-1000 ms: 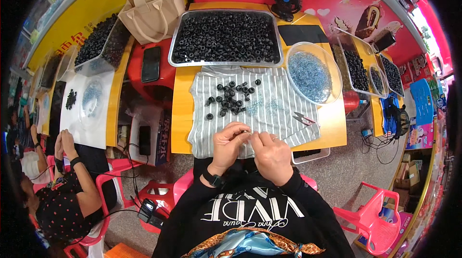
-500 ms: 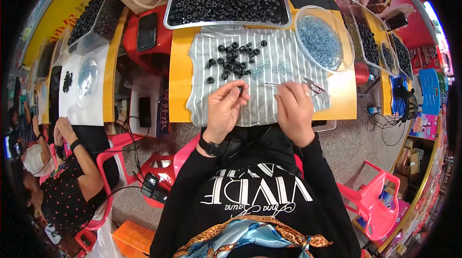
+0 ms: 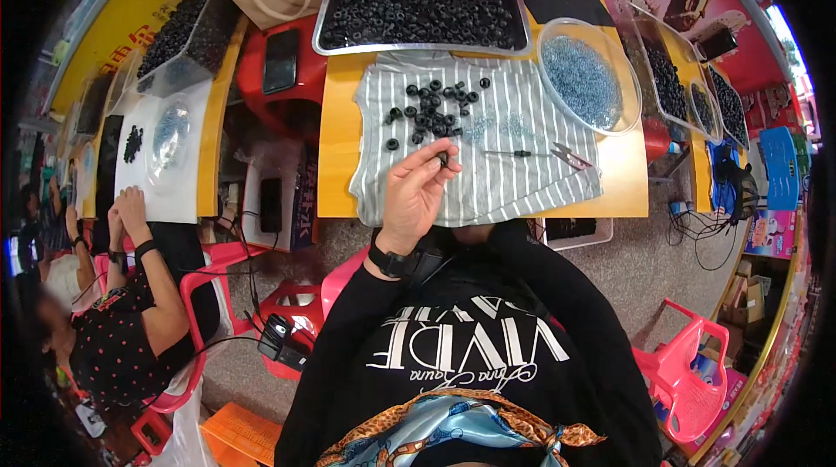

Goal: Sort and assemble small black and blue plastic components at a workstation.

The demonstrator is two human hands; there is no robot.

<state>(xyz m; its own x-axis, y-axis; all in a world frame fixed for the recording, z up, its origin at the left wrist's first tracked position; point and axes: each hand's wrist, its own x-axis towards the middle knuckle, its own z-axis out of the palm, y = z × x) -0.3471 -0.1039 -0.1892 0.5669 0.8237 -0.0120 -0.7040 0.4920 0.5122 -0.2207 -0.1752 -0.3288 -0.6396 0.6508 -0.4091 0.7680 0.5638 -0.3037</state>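
My left hand (image 3: pixel 416 193) is raised over the near edge of a grey striped cloth (image 3: pixel 531 184) on the orange table (image 3: pixel 340 162). Its fingertips pinch a small black ring (image 3: pixel 442 159). A loose pile of black rings (image 3: pixel 435 106) lies on the cloth just beyond the hand, with a scatter of tiny clear beads (image 3: pixel 492 127) beside it. A thin tool (image 3: pixel 514 154) and small snips (image 3: pixel 568 154) rest on the cloth to the right. My right hand does not show; only the black sleeve reaches the table's edge.
A metal tray full of black rings (image 3: pixel 418 6) stands at the back, with a clear bowl of pale beads (image 3: pixel 585 75) to its right. More trays (image 3: pixel 670 67) line the right. A phone (image 3: pixel 280 60) lies on a red stool. Another person (image 3: pixel 131 310) works at the left table. A pink chair (image 3: pixel 688 362) stands at the lower right.
My right hand has dropped out of sight from the cloth's near edge. My left hand stays over the cloth, fingers now pinched on a black ring. The view has tilted down.
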